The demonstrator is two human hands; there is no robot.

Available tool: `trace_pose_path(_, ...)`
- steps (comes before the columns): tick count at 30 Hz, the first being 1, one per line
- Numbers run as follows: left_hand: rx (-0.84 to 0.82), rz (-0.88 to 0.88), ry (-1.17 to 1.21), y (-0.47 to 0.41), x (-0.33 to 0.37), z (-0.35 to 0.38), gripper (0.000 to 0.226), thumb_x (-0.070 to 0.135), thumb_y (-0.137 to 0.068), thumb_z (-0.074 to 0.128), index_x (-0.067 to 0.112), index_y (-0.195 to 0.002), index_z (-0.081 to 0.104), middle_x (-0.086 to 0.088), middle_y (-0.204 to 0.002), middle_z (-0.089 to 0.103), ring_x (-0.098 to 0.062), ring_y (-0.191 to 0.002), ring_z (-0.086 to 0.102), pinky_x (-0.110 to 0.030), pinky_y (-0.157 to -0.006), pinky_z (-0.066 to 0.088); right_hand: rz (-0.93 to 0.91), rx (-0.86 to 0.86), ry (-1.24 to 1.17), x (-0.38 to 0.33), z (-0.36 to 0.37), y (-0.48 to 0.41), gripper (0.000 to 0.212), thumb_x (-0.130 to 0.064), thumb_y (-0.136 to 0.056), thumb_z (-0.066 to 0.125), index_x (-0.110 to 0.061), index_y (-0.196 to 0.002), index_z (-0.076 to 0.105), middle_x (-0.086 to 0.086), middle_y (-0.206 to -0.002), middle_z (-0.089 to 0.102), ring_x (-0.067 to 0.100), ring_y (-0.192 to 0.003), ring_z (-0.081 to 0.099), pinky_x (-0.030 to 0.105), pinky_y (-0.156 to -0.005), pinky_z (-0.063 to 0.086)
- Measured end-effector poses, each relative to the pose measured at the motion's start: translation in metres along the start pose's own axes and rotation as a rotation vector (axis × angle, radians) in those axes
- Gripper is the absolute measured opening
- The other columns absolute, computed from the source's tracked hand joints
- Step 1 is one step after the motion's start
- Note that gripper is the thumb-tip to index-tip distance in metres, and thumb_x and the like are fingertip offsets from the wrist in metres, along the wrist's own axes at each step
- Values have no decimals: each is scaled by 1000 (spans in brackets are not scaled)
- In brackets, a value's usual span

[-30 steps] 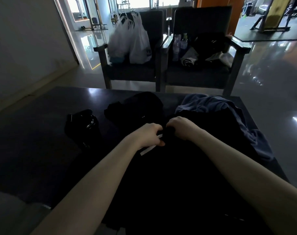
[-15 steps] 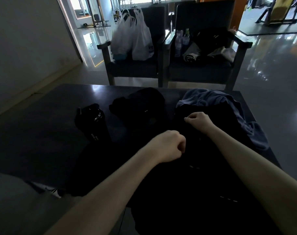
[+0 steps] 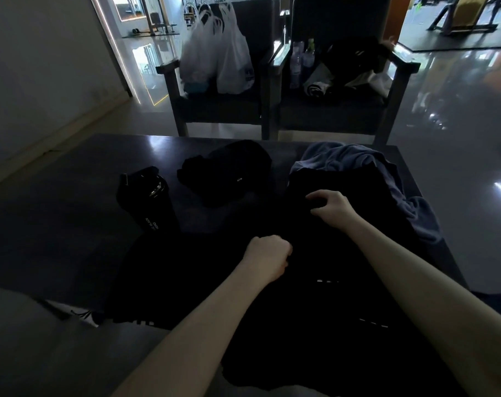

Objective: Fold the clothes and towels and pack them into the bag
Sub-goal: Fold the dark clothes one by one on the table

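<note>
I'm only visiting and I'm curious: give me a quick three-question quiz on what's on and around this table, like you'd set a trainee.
1. True or false: the white plastic bags sit on a chair.
2. What lies on the table to the right of the right hand? A) blue towel B) red book C) plate
3. Fill in: the black bottle stands to the ____ of the left hand.
Key: 1 true; 2 A; 3 left.
</note>
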State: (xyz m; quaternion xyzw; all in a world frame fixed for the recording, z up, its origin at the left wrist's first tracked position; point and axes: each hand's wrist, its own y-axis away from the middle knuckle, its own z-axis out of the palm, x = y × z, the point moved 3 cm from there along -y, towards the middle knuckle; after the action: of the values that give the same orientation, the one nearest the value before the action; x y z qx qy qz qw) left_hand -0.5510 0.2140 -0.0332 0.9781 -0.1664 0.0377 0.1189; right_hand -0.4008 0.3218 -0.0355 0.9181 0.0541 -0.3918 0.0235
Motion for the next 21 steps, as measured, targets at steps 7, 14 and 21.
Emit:
trace_pose_path(7,-124,-197,429,-2,-18,-2,46,46,-98,37,11,-119,59,-7,-121,57,-23,-107,55,-39,-100,42,-91,250,33,-1,-10,17,30,-8,-84,62,-9,-113,66,8,-120,63,23,-108,59,25,-91,42)
trace_pose_path(14,143,-332,564,-66,-36,-16,50,30,-96,50,11,-141,39,-9,-141,39,-26,-123,46,-38,-102,42,270,472,271,48,-83,31,53,-24,-89,54,-5,-136,37,19,-142,37,39,-127,36,47,-98,34)
trace_pose_path(21,136,-476,670,-109,-40,-3,49,33,-92,56,6,-131,44,-13,-127,52,-30,-110,56,-42,-93,49,387,206,-87,83,-86,25,63,-46,-97,38,-4,-143,34,19,-143,41,35,-127,42,38,-97,36)
